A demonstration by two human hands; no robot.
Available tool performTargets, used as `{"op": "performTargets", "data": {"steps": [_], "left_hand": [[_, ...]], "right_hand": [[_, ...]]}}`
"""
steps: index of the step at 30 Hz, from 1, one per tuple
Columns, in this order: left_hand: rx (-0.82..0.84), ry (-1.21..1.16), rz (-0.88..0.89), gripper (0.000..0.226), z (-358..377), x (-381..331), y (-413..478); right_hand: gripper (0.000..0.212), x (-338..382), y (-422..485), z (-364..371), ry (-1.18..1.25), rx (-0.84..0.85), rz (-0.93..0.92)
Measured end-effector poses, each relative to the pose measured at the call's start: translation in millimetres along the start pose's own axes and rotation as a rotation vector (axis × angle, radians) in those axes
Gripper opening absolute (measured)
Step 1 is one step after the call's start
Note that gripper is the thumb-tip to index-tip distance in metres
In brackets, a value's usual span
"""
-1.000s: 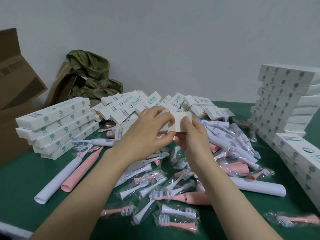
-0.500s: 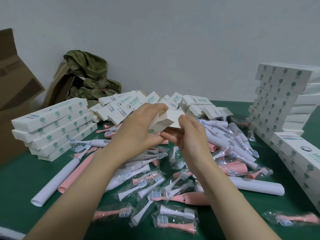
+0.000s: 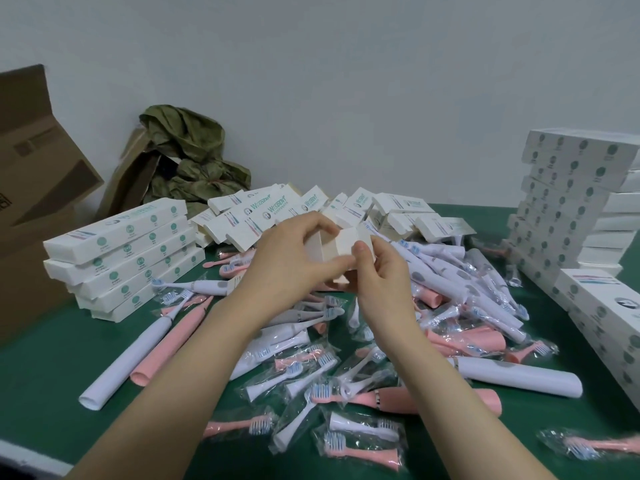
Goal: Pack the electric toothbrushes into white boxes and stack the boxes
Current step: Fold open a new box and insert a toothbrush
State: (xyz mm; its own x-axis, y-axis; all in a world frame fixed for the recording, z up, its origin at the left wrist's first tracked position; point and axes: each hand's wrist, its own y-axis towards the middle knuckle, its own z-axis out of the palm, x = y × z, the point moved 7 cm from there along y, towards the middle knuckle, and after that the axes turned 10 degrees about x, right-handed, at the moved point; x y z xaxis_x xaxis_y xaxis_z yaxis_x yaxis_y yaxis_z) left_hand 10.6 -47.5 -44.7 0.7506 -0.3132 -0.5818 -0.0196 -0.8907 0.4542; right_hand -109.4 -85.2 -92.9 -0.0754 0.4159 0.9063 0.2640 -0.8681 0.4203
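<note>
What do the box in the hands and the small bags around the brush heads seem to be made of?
Box: thin matte white cardboard, probably; its flaps fold along creases. Bags: clear glossy plastic film; they crinkle and glint, and the brush heads show through.

There are two hands, the left hand (image 3: 294,258) and the right hand (image 3: 384,275), and together they hold one white box (image 3: 349,244). On the left stands one stack of boxes (image 3: 128,258) with at least five layers. On the far right is one taller stack (image 3: 568,202); it has nine or ten layers, I cannot tell exactly. At least two more boxes (image 3: 606,313) lie near right. The far heap of boxes (image 3: 270,209) holds more than ten. Near left lie one white toothbrush (image 3: 124,365) and one pink handle (image 3: 173,337). The middle pile of toothbrushes (image 3: 478,306) and the bagged brush heads (image 3: 363,427) are too many to count. One brown carton (image 3: 34,188) and one green cloth (image 3: 194,161) are far left.
</note>
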Motion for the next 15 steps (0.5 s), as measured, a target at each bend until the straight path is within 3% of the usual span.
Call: {"op": "performTargets", "data": {"steps": [9,13,15], "left_hand": [[0.051,0.284,0.129,0.052,-5,-10,-1],[-0.117,0.364,0.176,0.047,-35,-21,-8],[-0.250,0.278,0.143,0.044,-62,-18,-13]], "right_hand": [[0.025,-4,2,0,0.113,0.055,0.058],[0.030,-6,15,6,0.401,0.155,0.098],[0.026,-7,23,4,0.355,0.167,0.122]]}}
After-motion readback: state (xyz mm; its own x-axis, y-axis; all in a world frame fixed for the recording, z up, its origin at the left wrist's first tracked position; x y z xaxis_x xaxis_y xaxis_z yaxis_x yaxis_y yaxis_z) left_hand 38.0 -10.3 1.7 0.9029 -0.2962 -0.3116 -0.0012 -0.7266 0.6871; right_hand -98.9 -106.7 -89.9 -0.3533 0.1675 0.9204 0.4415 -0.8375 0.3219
